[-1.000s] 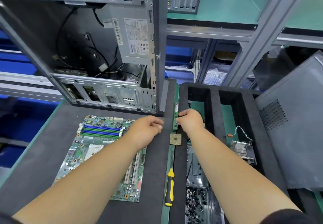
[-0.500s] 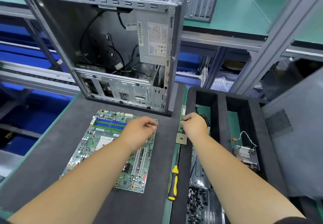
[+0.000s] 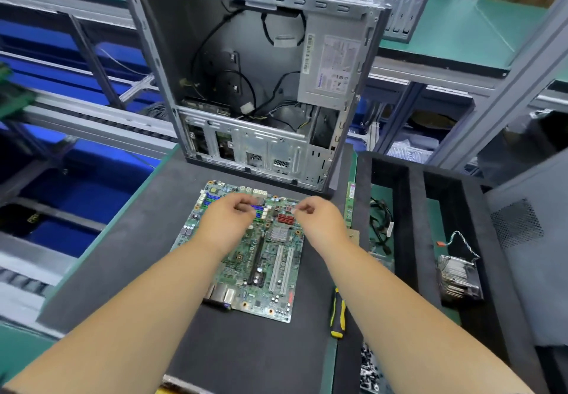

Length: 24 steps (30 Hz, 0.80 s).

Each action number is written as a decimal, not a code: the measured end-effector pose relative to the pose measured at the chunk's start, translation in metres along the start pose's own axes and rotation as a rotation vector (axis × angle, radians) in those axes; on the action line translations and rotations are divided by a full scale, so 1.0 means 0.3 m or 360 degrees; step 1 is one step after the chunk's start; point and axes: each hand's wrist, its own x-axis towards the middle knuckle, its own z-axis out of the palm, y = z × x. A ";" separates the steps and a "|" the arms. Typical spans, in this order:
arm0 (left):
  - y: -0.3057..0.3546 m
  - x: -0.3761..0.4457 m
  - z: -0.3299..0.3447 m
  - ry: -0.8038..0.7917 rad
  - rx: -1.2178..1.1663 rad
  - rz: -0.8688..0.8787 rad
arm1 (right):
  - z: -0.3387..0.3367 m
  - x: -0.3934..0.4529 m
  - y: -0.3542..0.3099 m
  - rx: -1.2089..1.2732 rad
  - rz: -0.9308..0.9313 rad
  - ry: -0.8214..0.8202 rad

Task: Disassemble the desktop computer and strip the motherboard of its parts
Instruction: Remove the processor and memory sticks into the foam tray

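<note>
- I am looking at the motherboard (image 3: 246,258) lying flat on the dark mat (image 3: 123,255), just in front of the open computer case (image 3: 255,86).
- My left hand (image 3: 227,224) and right hand (image 3: 319,221) are hovering over the board's far end, fingers curled in a loose pinch; I cannot tell whether either is gripping anything.
- I am judging the memory slots (image 3: 212,198) to be the target. A stick pulled before its latches are released could be cracking the slot or lifting the board.
- An uneven, one-sided tug could be sliding the board toward the screwdriver (image 3: 337,313) beside it.
- The board's long axis is running away from me, tilted slightly left, with the port block (image 3: 219,295) facing me.
</note>
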 end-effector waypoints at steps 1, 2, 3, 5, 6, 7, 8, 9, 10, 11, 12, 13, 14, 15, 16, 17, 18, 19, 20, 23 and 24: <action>-0.017 0.014 -0.027 0.0047 0.0048 0.0008 | 0.019 -0.001 -0.013 -0.0016 0.0005 -0.0025; -0.034 0.028 -0.055 0.0088 0.0091 0.0020 | 0.040 -0.002 -0.024 -0.0025 0.0017 -0.0043; -0.052 0.044 -0.084 0.0126 0.0125 0.0026 | 0.060 -0.002 -0.036 -0.0022 0.0032 -0.0049; -0.091 0.075 -0.142 0.0226 0.0225 0.0018 | 0.101 -0.002 -0.057 0.0007 0.0052 -0.0030; -0.113 0.090 -0.169 0.0281 0.0299 0.0006 | 0.120 -0.001 -0.067 0.0016 0.0061 -0.0014; -0.135 0.105 -0.193 0.0318 0.0365 -0.0018 | 0.137 -0.001 -0.076 0.0008 0.0070 0.0000; -0.155 0.119 -0.214 0.0335 0.0407 -0.0053 | 0.153 0.000 -0.085 -0.0010 0.0090 0.0016; -0.174 0.130 -0.231 0.0330 0.0429 -0.0092 | 0.168 0.001 -0.094 -0.0026 0.0128 0.0035; -0.192 0.141 -0.244 0.0305 0.0444 -0.0118 | 0.181 0.003 -0.104 -0.0033 0.0176 0.0056; -0.207 0.152 -0.253 0.0263 0.0457 -0.0124 | 0.192 0.005 -0.113 -0.0040 0.0222 0.0077; -0.218 0.163 -0.258 0.0213 0.0460 -0.0115 | 0.202 0.006 -0.122 -0.0055 0.0262 0.0096; -0.226 0.173 -0.261 0.0165 0.0443 -0.0100 | 0.211 0.008 -0.130 -0.0084 0.0292 0.0118; -0.231 0.182 -0.264 0.0126 0.0412 -0.0082 | 0.218 0.010 -0.136 -0.0117 0.0317 0.0139; -0.234 0.189 -0.266 0.0098 0.0389 -0.0062 | 0.224 0.012 -0.142 -0.0144 0.0337 0.0160; -0.237 0.196 -0.268 0.0085 0.0385 -0.0041 | 0.229 0.013 -0.147 -0.0159 0.0357 0.0176; -0.240 0.201 -0.271 0.0083 0.0397 -0.0020 | 0.235 0.013 -0.151 -0.0166 0.0373 0.0186; -0.242 0.205 -0.274 0.0082 0.0420 0.0007 | 0.240 0.013 -0.154 -0.0166 0.0386 0.0191; -0.244 0.209 -0.276 0.0076 0.0446 0.0040 | 0.244 0.012 -0.158 -0.0167 0.0396 0.0196; -0.244 0.213 -0.279 0.0063 0.0472 0.0077 | 0.247 0.011 -0.162 -0.0171 0.0407 0.0202; -0.237 0.229 -0.287 0.0004 0.0589 0.0200 | 0.251 0.008 -0.177 -0.0218 0.0419 0.0225; -0.233 0.233 -0.288 -0.0011 0.0630 0.0235 | 0.252 0.007 -0.182 -0.0259 0.0416 0.0233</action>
